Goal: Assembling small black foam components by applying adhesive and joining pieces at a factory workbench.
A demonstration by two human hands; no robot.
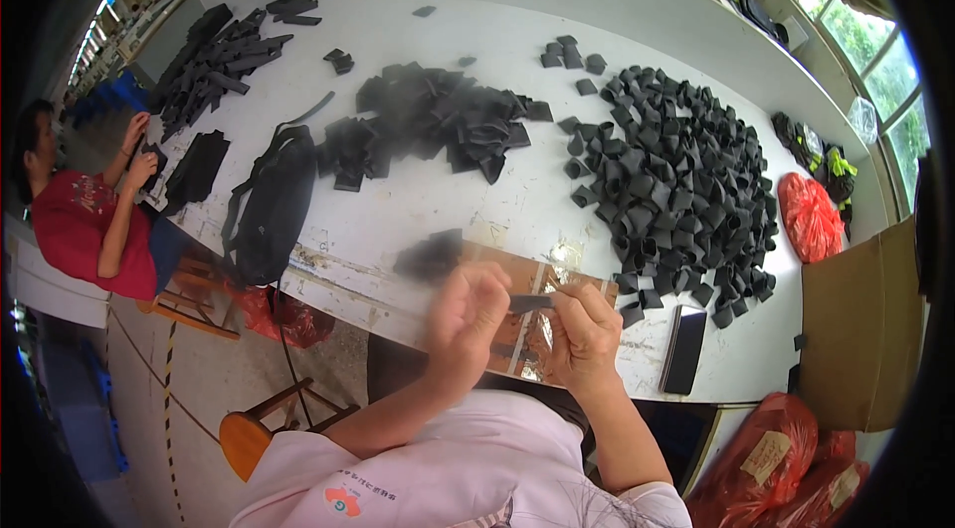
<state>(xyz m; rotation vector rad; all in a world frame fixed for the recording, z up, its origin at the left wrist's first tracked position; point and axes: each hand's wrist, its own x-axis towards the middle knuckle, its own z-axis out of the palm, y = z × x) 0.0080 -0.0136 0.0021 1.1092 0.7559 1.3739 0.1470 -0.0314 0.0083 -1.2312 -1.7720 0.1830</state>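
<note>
Over a brown cardboard piece [507,339] at the table's near edge, my right hand [585,334] pinches a small black strip of fabric-like material [530,303]. The strip points left toward my left hand [468,314], which is smeared by motion; whether its fingers touch the strip cannot be made out. Just beyond that hand lies a small blurred stack of flat black pieces [430,255]. A wide heap of flat black pieces [423,115] spreads across the middle of the table. To the right is a large pile of black pieces curled into loops [676,180].
A phone [683,349] lies right of my right hand. A black bag [274,200] rests at the left edge, with more black strips [224,61] beyond. A co-worker in red [95,230] handles dark pieces. Red plastic bags [811,215] and a cardboard box [860,324] stand right.
</note>
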